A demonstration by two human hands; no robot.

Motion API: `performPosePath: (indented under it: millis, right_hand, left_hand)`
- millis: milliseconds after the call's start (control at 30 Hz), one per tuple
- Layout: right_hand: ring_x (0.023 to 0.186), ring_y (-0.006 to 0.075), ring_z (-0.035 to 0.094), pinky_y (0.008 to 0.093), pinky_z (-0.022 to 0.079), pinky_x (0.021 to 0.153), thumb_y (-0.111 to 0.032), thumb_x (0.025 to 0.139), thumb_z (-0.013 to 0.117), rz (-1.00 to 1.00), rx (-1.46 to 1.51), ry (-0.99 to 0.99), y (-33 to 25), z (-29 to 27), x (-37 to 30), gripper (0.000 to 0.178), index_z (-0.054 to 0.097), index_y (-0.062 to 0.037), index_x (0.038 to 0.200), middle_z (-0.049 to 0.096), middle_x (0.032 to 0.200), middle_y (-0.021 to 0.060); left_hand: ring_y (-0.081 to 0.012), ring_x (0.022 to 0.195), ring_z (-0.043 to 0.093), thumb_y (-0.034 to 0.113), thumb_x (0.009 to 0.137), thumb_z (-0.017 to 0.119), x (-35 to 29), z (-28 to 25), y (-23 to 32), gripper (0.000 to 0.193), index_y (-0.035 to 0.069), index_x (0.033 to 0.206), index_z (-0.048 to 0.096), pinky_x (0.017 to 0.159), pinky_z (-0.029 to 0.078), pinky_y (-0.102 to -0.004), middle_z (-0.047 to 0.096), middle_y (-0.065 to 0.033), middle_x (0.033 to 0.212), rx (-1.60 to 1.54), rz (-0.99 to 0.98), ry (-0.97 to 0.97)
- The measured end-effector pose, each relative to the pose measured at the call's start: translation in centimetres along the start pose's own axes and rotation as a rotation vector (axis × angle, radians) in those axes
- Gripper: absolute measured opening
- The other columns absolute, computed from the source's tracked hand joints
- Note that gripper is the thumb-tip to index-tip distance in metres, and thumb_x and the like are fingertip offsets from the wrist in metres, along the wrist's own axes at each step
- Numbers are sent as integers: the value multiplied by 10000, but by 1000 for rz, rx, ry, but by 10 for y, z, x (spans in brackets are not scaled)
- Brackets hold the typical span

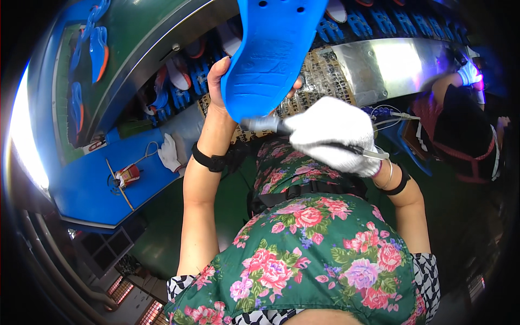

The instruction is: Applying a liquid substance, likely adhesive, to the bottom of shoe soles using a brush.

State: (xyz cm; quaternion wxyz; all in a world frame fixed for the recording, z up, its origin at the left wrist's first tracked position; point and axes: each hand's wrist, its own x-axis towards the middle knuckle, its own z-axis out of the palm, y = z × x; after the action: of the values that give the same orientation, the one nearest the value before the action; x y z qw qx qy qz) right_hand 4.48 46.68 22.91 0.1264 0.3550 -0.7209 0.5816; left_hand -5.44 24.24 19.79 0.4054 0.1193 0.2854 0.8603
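My bare left hand (pixel 218 86) grips a blue sole-shaped piece (pixel 265 57) from beneath, thumb along its left edge and a fingertip showing at its right edge. Faint lines and raised marks cover its face, and two dark holes sit near the top of the picture. My right hand (pixel 336 132), in a white knit glove, is closed round a brush (pixel 262 124). The brush's blurred bristle end is at the rounded near end of the piece; whether it touches I cannot tell. Part of its handle is hidden by the glove.
Ahead is a metal conveyor line (pixel 374 65) carrying blue racks (pixel 401 23) and soles. Printed cardboard under clear wrap (pixel 325 76) lies in front of me. A blue table (pixel 92 184) at left holds a red container (pixel 128 175) and a white glove (pixel 169 153). A co-worker (pixel 460 108) sits at right.
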Motion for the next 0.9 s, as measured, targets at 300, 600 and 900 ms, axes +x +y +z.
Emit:
performPosePath:
  millis: [300, 600, 900]
  right_hand:
    - [885, 231, 727, 369, 578, 822, 30, 761, 791, 231, 180, 160, 6, 10, 3, 148, 754, -32, 891, 751, 965, 149]
    - [935, 219, 713, 338, 572, 853, 21, 811, 769, 171, -61, 202, 19, -16, 42, 181, 755, -17, 988, 751, 1024, 131]
    - [924, 232, 714, 330, 585, 813, 37, 826, 732, 317, 530, 255, 14, -18, 51, 194, 727, 52, 1019, 729, 1053, 170]
  left_hand:
    - [-483, 1143, 587, 642, 845, 586, 2, -10, 3, 1008, 1, 1554, 265, 934, 539, -536, 402, -311, 1475, -117, 18, -37]
    - [-481, 1231, 565, 624, 954, 457, -29, -8, -35, 879, 12, 1554, 267, 981, 543, -537, 449, -293, 1471, -326, 119, 81]
    - [-528, 1242, 531, 810, 721, 671, -74, 12, -4, 1271, -10, 1562, 185, 1004, 489, -636, 407, -316, 1475, -273, 317, 77]
